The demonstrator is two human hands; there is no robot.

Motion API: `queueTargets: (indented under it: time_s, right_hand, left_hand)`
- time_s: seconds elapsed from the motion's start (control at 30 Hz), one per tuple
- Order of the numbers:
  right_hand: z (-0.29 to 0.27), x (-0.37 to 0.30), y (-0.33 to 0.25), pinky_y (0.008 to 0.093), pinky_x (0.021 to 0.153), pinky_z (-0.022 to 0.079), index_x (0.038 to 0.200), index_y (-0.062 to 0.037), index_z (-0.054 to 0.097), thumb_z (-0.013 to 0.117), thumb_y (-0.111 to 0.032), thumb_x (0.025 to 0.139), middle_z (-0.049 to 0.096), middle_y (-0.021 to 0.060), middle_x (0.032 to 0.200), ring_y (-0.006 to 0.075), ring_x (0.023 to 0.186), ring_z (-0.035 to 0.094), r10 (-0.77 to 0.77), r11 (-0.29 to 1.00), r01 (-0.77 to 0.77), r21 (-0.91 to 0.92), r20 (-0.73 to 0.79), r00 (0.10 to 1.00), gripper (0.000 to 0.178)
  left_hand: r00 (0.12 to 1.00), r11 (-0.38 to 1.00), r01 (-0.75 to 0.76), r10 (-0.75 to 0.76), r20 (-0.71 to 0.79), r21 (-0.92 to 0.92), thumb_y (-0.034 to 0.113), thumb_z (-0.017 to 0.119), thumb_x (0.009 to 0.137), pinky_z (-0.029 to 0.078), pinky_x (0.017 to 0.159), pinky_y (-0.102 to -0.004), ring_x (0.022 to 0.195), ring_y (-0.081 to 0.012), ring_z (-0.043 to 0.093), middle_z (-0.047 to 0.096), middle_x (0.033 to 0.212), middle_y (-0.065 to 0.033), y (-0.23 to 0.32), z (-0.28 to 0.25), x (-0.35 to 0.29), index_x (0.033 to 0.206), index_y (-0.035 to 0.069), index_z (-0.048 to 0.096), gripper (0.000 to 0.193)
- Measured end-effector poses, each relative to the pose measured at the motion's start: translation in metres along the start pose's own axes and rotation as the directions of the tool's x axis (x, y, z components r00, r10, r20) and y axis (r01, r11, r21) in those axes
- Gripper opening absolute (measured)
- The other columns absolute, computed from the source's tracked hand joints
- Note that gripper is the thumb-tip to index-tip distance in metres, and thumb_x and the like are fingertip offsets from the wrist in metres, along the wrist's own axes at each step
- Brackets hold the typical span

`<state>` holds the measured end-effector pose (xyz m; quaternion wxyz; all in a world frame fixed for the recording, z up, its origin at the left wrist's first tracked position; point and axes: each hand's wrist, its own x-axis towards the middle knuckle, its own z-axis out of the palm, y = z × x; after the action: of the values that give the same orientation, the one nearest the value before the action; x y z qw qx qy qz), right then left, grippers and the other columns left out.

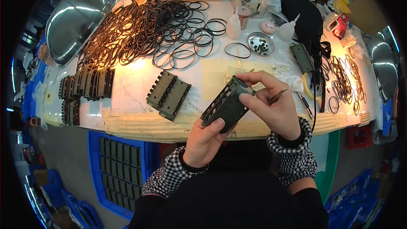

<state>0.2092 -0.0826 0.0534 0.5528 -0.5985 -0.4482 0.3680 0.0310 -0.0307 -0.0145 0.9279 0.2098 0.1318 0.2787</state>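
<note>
A dark green rectangular plastic housing [234,113] with an open, dark inner side is tilted between my hands over the table's front edge. My left hand [205,141] is closed round its lower end, thumb on top. My right hand [274,104] grips its upper end between thumb and fingers. A thin pointed tool [277,96] is tucked in my right fingers; its kind is not clear. To the left, several similar green housings [168,95] lie side by side on the table. Another green housing [301,57] lies at the right.
Black rubber rings [161,21] heap at the back left, with more rings [343,80] at the right. Further housings stand in stacked rows [87,84] at the left. A metal dish [260,44] holds small dark parts. White squeeze bottles [233,27] stand nearby. A blue crate [94,165] sits below.
</note>
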Motion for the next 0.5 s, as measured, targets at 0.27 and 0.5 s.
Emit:
queueTargets:
  time_s: [0.27, 0.5]
  right_hand:
    - [-0.005, 0.007, -0.007, 0.0179, 0.048, 0.025, 0.112, 0.0010, 0.066, 0.072, -0.007, 0.081, 0.057, -0.0023, 0.089, -0.0012, 0.053, 0.031, -0.076, 0.993, 0.079, -0.084, 0.034, 0.997, 0.032]
    - [-0.003, 0.006, -0.006, 0.0191, 0.047, 0.022, 0.114, 0.0010, 0.066, 0.069, -0.006, 0.083, 0.057, -0.0021, 0.090, -0.0016, 0.049, 0.029, -0.141, 0.981, 0.147, -0.127, 0.054, 0.989, 0.031]
  left_hand:
    - [0.997, 0.983, 0.067, -0.057, 0.060, -0.173, 0.017, 0.061, 0.095, 0.044, 0.107, -0.0350, 0.124, -0.0223, 0.052, 0.052, 0.134, -0.0072, -0.025, -0.004, 0.002, 0.138, 0.007, 0.042, 0.048]
    - [0.990, 0.953, 0.097, -0.063, 0.126, -0.287, 0.018, 0.061, 0.095, 0.045, 0.106, -0.0331, 0.124, -0.0224, 0.053, 0.052, 0.135, -0.0066, -0.032, -0.012, 0.003, 0.139, 0.008, 0.040, 0.049]
